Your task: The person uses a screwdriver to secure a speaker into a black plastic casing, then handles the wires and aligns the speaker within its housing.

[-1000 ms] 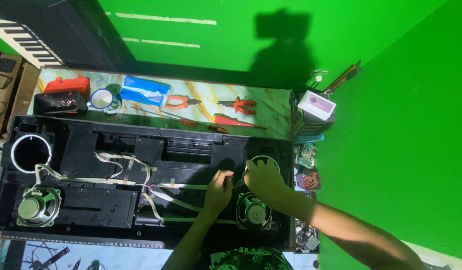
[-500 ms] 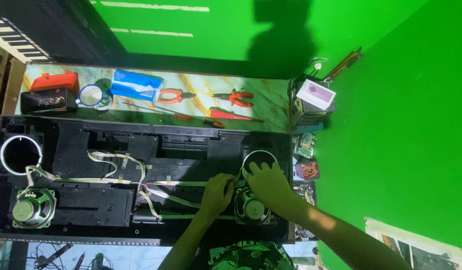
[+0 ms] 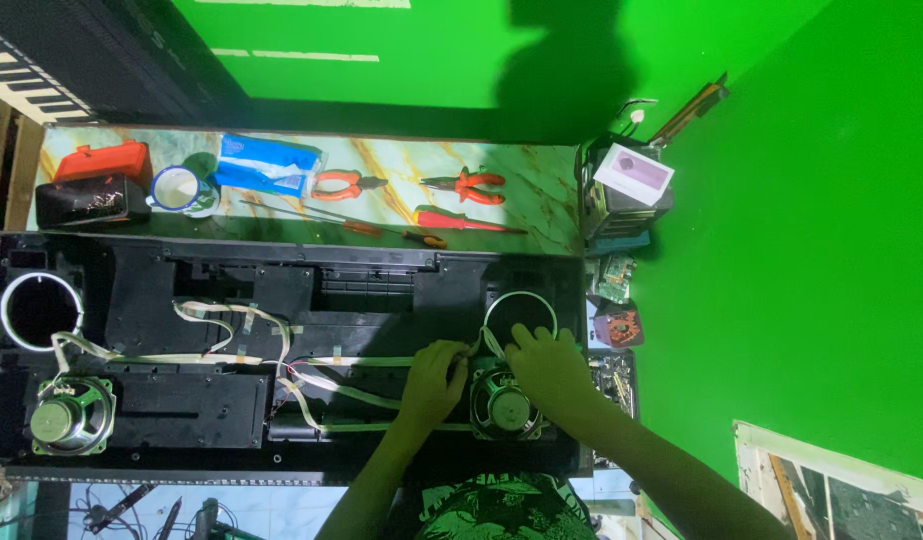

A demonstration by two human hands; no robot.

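Both hands worked at the right-end speaker [image 3: 503,408] in the open black case [image 3: 161,300]; left hand [image 3: 433,378] pinched the flat ribbon cable [image 3: 366,361], right hand [image 3: 551,368] lay curled on the speaker rim, grip unclear; cable looked soft, fragile; speaker best held by its frame

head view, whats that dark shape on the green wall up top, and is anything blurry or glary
Head view: the dark shape is a shadow thrown on the green backdrop; lighting is strong and green-tinted; the left hand and right hand by the speaker look sharp; the black casing stays dim; no clear glare.
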